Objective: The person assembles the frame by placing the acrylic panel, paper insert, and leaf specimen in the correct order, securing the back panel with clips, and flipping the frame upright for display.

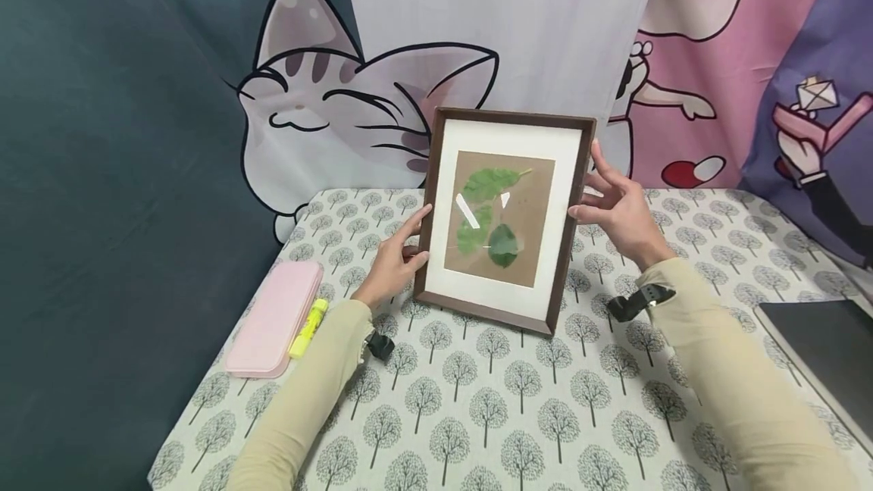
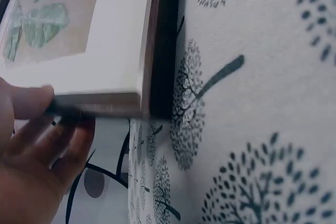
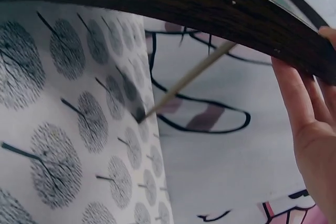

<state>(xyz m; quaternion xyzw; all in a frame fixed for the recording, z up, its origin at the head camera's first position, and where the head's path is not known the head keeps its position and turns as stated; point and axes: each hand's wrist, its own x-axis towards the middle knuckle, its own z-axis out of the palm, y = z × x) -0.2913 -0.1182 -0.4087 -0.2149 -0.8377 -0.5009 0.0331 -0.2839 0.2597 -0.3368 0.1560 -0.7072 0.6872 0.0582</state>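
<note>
A brown picture frame (image 1: pixel 505 314) with a white mat stands between both hands, leaning back and turned slightly askew. Pressed green leaves (image 1: pixel 503 245) lie on its brown backing, and bright reflections show on the glazing. My left hand (image 1: pixel 392 262) grips the left side, thumb in front and fingers behind, as the left wrist view also shows. On the opposite side, my right hand (image 1: pixel 619 211) holds the edge higher up, fingers curling behind it. The right wrist view reveals a thin stand leg (image 3: pixel 184 83) behind the frame, its tip at the cloth.
At the left lie a pink case (image 1: pixel 276 320) and a yellow highlighter (image 1: pixel 309 328) beside it. A dark flat object (image 1: pixel 821 354) with a light edge is at the right. Tree-patterned cloth (image 1: pixel 487 408) covers the table, and a cartoon-printed curtain (image 1: pixel 300 142) hangs behind.
</note>
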